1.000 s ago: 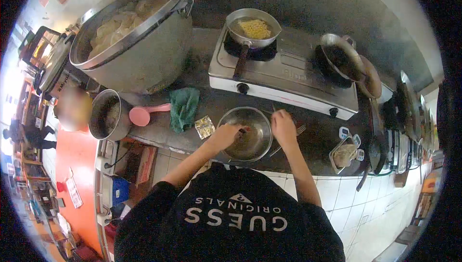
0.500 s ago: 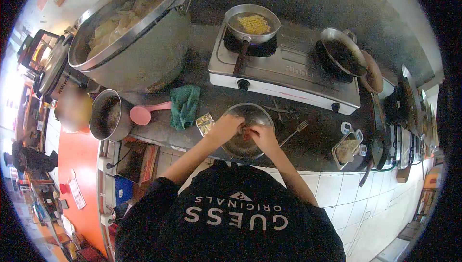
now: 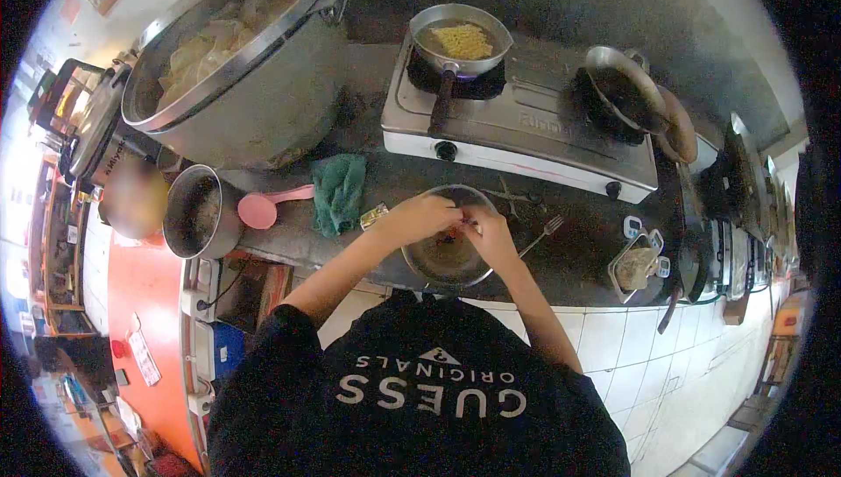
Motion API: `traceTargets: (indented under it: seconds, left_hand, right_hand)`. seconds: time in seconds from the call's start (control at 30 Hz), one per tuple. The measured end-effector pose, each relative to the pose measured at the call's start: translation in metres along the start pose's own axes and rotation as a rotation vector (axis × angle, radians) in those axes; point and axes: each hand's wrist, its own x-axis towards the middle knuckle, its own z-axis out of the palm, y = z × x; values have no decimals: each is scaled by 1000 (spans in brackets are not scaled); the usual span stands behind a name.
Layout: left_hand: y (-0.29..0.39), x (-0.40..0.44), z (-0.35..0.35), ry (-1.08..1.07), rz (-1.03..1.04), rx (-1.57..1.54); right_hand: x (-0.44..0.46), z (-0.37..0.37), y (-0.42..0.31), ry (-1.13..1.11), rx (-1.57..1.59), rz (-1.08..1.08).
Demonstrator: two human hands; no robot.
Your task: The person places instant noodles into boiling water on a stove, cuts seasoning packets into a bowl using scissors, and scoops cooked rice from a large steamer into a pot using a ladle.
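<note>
Over the far part of a round bowl [image 3: 447, 262], my left hand [image 3: 427, 217] and my right hand [image 3: 487, 233] come together with bent fingers. Between the fingertips is something small and dark reddish, too small to name; both hands seem to pinch it. Some reddish bits lie inside the bowl. Left of it, partly behind my left hand, is a shiny foil packet [image 3: 373, 215]. Scissors [image 3: 515, 197] lie just beyond the bowl on the right, and a fork [image 3: 550, 226] rests beside its right rim.
Noodles [image 3: 462, 42] sit in a pan [image 3: 423, 21] on the stove [image 3: 543, 140]. A large pot [image 3: 263, 109], a small pot [image 3: 203, 214], a pink ladle [image 3: 258, 211] and a green cloth [image 3: 338, 192] are at left. A metal tray [image 3: 624, 286] stands at right.
My right hand came from the scissors, right of the bowl, to meet my left hand over it. Both hands have since risen toward the bowl's far side. The scissors now lie free.
</note>
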Motion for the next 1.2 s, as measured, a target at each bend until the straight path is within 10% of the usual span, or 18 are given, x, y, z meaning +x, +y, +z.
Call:
traceTargets:
  seconds: [1.03, 1.2]
  left_hand:
    - [-17, -11, -10, 72, 54, -209]
    - [-47, -27, -13, 451, -181, -305]
  right_hand:
    - [-8, 41, -17, 82, -323, 375]
    - [-28, 22, -18, 413, 563, 826]
